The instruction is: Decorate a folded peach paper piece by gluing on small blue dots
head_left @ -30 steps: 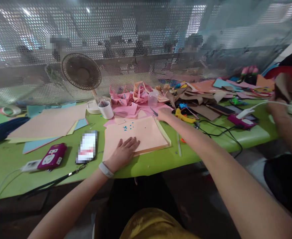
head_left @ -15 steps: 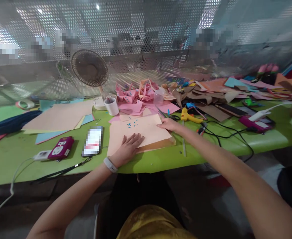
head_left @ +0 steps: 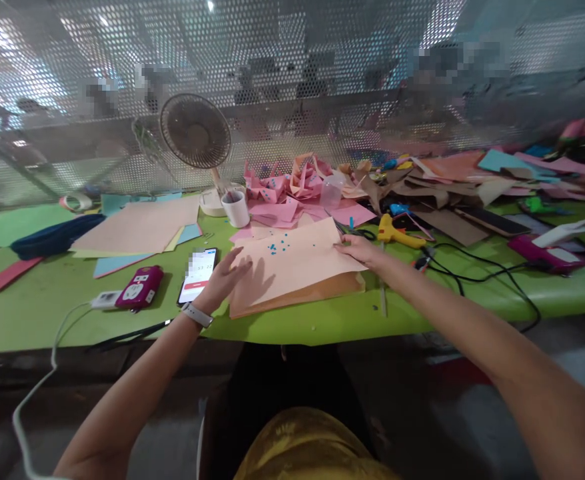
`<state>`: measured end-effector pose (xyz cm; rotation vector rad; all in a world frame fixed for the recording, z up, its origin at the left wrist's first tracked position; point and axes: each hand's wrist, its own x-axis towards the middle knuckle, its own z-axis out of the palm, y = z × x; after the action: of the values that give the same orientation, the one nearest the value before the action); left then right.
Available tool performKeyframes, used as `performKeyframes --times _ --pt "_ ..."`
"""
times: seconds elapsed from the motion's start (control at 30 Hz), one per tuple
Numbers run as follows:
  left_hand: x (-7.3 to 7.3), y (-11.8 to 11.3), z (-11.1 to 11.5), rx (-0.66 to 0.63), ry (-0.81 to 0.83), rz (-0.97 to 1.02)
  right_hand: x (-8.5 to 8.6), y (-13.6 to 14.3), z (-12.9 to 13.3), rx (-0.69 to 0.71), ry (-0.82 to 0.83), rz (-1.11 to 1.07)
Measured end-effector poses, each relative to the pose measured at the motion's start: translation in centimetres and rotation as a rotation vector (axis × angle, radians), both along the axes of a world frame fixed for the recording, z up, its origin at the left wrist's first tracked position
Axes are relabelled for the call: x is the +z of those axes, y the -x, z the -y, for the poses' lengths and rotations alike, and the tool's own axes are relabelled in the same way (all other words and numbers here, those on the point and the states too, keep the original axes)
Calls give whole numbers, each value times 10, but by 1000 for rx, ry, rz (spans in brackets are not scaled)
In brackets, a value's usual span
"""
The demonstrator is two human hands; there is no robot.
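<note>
In front of me a peach paper sheet (head_left: pixel 292 267) lies on more paper, its right side raised a little. Small blue bits (head_left: pixel 275 249) are scattered on its upper part. My right hand (head_left: pixel 358 251) pinches the sheet's right edge between thumb and fingers. Over the sheet's left edge is my left hand (head_left: pixel 230 277), fingers apart, holding nothing and casting a shadow on the paper. A phone (head_left: pixel 197 275) with a lit screen lies just left of that hand. Scissors (head_left: pixel 364 234), partly hidden, lie behind my right hand.
A yellow glue gun (head_left: pixel 397 232) with black cables lies at the right. Behind the sheet stand a white cup (head_left: pixel 236 209), a small fan (head_left: pixel 195 131) and folded pink paper (head_left: pixel 292 183). Purple power boxes (head_left: pixel 140 287) sit on both sides. The table's front edge is close.
My left hand has lifted off the sheet and moved left toward its edge. The sheet's right side is raised slightly more in my right hand. The view has shifted a little.
</note>
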<state>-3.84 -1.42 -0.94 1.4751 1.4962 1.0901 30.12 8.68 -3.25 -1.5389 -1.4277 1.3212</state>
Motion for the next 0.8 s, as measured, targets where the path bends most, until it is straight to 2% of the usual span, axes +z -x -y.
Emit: performKeyframes --times 0.27,0.43,0.6,0.8 --pt "-4 -1 -2 140 18 307 -7 -11 -8 -37 -44 0" --pt "4 -6 -11 200 75 457 -5 -16 -23 -68 -101 33" --pt "10 -9 -33 166 140 527 -3 -17 -48 -108 -140 70" --pt "0 -5 -73 122 175 628 -4 -9 -78 -129 -172 142"
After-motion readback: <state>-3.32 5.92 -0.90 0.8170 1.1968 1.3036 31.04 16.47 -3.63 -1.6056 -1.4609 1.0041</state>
